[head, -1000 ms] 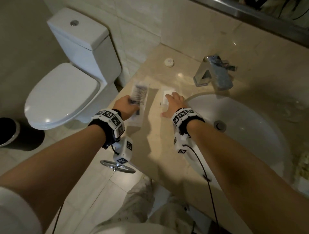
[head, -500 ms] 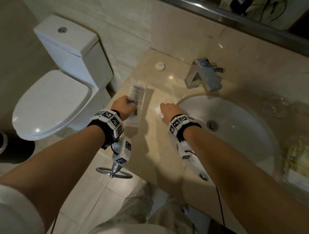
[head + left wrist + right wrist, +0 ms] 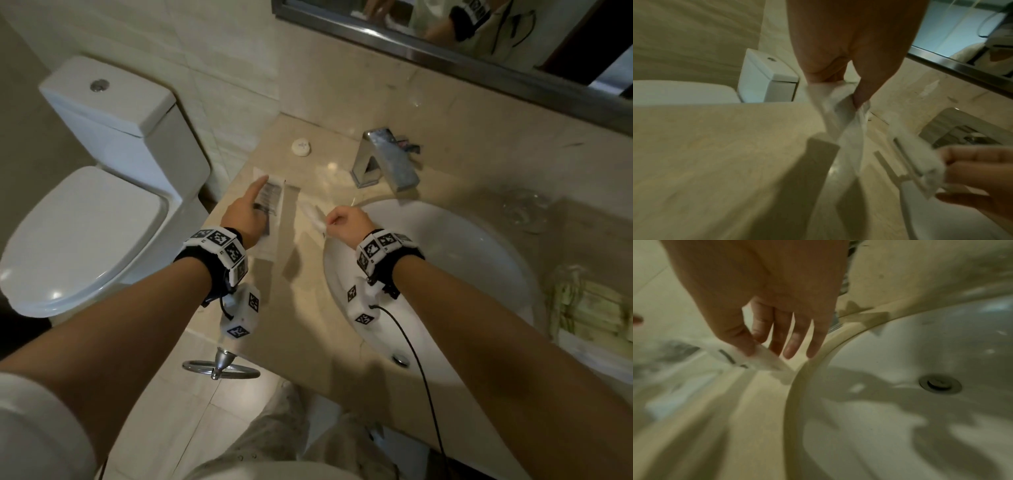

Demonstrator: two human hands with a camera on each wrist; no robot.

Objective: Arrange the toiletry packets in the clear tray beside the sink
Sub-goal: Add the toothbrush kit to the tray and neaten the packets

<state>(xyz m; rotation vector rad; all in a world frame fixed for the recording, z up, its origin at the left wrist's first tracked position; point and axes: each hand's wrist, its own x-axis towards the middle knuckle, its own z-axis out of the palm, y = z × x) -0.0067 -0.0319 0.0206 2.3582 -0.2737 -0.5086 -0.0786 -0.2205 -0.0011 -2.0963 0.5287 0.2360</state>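
Note:
My left hand (image 3: 252,209) pinches a long clear packet with dark print (image 3: 272,200) and holds it just above the beige counter (image 3: 301,308), left of the sink (image 3: 445,260); the index finger lies stretched along it. In the left wrist view the thumb and fingers of this hand (image 3: 849,92) squeeze the packet's top (image 3: 849,129). My right hand (image 3: 337,221) pinches a small white packet (image 3: 313,216) between thumb and forefinger at the basin's left rim. The right wrist view shows that pinch (image 3: 754,345) on the packet (image 3: 766,361), with the other fingers hanging straight.
A chrome faucet (image 3: 387,161) stands behind the basin, and a small round white item (image 3: 301,147) lies at the counter's back. Right of the sink are a clear glass object (image 3: 524,212) and a blurred yellowish-green stack (image 3: 589,308). A toilet (image 3: 85,222) stands left of the counter.
My right hand went from lying flat on the small white packet to pinching it and lifting it off the counter. My left index finger has stretched out along the long packet.

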